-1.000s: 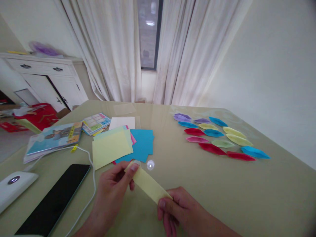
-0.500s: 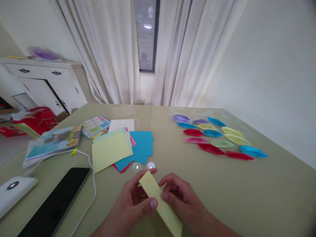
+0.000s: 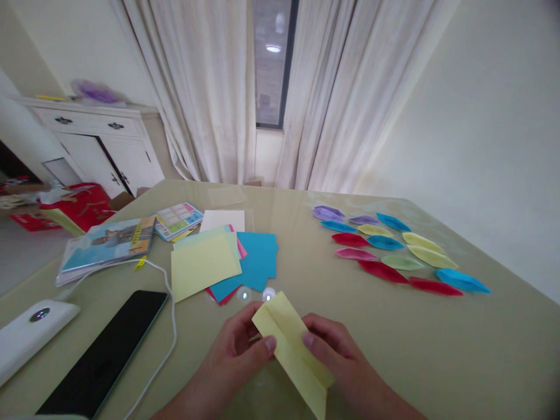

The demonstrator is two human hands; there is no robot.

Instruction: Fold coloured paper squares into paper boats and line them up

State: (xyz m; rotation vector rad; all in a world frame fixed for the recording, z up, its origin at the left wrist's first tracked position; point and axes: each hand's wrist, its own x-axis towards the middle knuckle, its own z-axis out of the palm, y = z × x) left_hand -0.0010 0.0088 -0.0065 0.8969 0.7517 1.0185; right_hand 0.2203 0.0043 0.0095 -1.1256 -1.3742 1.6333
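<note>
Both my hands hold a creased sheet of yellow paper [image 3: 291, 347] above the near side of the table. My left hand [image 3: 245, 344] pinches its left edge, thumb on top. On the right edge, my right hand [image 3: 332, 347] grips with the thumb in front and the fingers behind. A lengthwise fold line shows on the paper, and its two sides stand partly spread. Beyond my hands to the left lie loose sheets, a yellow sheet [image 3: 205, 265] over blue paper [image 3: 258, 256]. Over on the right, several folded paper boats or leaf shapes [image 3: 385, 271] lie in rows.
A black phone [image 3: 107, 353], a white device [image 3: 39, 332] with a white cable [image 3: 172, 315], and a magazine [image 3: 107, 248] occupy the left side of the table [image 3: 415, 350]. Curtains [image 3: 210, 87] hang behind, and a white cabinet [image 3: 100, 146] stands at the far left.
The yellow paper, a narrow folded strip before, has been opened out wider. My right hand has shifted right along with its edge. The whole view has swung slightly to the left.
</note>
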